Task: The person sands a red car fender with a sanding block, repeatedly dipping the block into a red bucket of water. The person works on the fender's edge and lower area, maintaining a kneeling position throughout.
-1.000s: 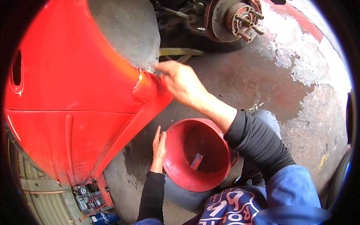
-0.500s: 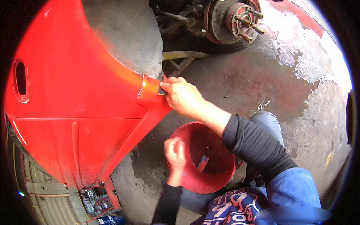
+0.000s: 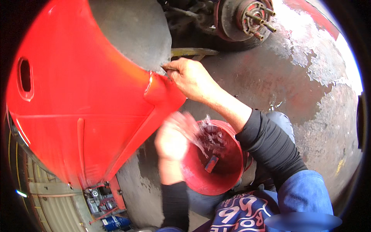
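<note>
My right hand [image 3: 191, 79] pinches a thin dark piece [image 3: 169, 68] at the red panel [image 3: 87, 87]'s edge; my left hand [image 3: 173, 137] (too blurred to tell how open) is by the red bucket [image 3: 197, 176]'s rim

Left of the right-hand fingers [image 3: 176, 65], the red car panel [image 3: 85, 85] is smooth and shiny. Up and right of them, the wheel hub [image 3: 247, 22] is rough, rusty-looking metal. Below, the bucket [image 3: 228, 179] looks like plastic. To their right, the floor [image 3: 270, 77] is patchy.

Red car panel [image 3: 73, 83], red bucket [image 3: 228, 176], black sleeves [image 3: 266, 141]
</note>
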A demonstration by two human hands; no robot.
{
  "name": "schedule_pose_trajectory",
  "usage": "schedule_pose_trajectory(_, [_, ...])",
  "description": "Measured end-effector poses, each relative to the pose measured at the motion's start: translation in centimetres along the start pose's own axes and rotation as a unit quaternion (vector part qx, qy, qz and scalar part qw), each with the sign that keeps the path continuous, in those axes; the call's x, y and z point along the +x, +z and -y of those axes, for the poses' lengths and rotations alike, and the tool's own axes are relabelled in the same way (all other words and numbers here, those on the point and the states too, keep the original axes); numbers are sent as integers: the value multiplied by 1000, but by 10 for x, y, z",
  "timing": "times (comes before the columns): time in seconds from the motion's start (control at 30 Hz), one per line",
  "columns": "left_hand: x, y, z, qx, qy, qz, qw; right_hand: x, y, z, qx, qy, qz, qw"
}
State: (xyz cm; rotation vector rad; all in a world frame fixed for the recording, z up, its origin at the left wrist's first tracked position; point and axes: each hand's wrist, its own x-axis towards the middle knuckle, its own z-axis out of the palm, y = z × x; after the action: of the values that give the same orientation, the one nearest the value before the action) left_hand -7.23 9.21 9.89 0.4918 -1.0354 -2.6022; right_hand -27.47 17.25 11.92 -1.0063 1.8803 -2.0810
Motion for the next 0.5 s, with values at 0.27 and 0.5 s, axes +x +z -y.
schedule_pose_trajectory(0.27, [0, 37, -70, 442, 119, -55, 888, 0, 35, 45, -58, -26, -98, 993])
schedule_pose_trajectory(0.5, [-43, -130, -18, 752, 42, -271, 599, 4, 30, 48, -35, -61, -99, 993])
